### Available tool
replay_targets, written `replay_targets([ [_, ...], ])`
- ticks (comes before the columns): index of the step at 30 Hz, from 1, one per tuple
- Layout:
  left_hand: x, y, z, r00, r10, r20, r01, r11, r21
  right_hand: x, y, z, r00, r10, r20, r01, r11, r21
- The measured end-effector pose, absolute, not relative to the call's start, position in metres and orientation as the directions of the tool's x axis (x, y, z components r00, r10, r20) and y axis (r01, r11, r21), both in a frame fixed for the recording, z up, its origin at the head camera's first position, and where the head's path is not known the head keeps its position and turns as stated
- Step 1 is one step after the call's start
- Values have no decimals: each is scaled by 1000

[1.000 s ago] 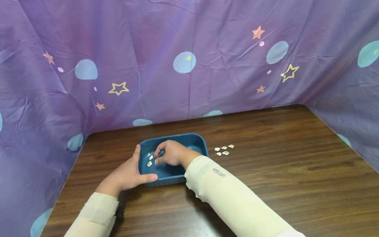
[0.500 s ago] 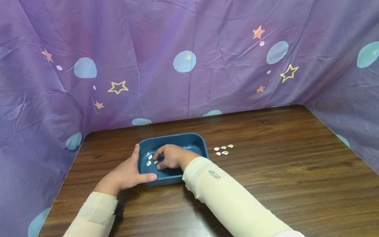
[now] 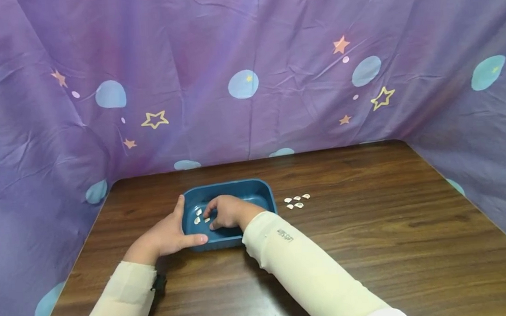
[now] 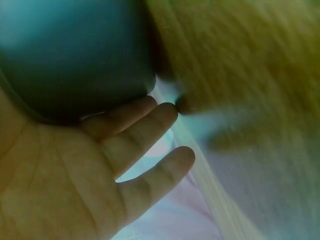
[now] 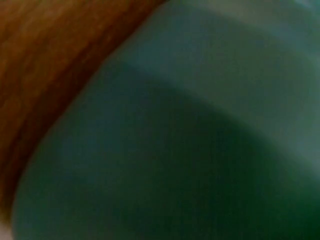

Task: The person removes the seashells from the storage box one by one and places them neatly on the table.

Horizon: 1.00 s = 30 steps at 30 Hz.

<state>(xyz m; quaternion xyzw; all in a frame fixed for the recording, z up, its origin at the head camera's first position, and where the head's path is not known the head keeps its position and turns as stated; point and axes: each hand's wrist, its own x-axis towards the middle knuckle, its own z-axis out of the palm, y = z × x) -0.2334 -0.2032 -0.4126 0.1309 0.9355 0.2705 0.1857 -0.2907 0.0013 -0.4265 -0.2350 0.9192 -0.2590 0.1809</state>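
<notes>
A blue rectangular box (image 3: 261,189) without a lid stands on the table. My left hand (image 3: 163,235) holds its left end with spread fingers, the thumb along the near wall. In the left wrist view several straight fingers (image 4: 150,135) lie against or beside the box's dark wall (image 4: 90,55). My right hand (image 3: 228,212) is inside the box, thumb and index finger bent but apart. Just by those fingertips a small white shell (image 3: 207,220) lies on the box floor. Two more shells, one white shell (image 3: 197,220) nearer and another (image 3: 199,212) farther, lie to its left.
Several small white shells (image 3: 299,205) lie in two short rows on the brown wooden table (image 3: 372,228), right of the box. A purple curtain (image 3: 201,49) with stars hangs behind and at both sides. The right wrist view mostly shows a blurred blue-green wall (image 5: 175,125).
The right hand has lowered slightly and its thumb and index finger have parted, leaving a shell on the box floor. The left hand stays at the box. The head view has shifted slightly.
</notes>
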Motion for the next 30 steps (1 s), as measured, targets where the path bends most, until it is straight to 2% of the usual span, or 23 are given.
replay_targets([
  [22, -228, -209, -421, -899, 342, -272, 120, 791, 600, -285, -3, -432, -848, -484, -216, -309, 782, -541],
  [30, -236, -206, -419, -903, 361, -233, 158, 783, 602, -289, 0, -426, -856, -475, -204, -317, 795, -517],
])
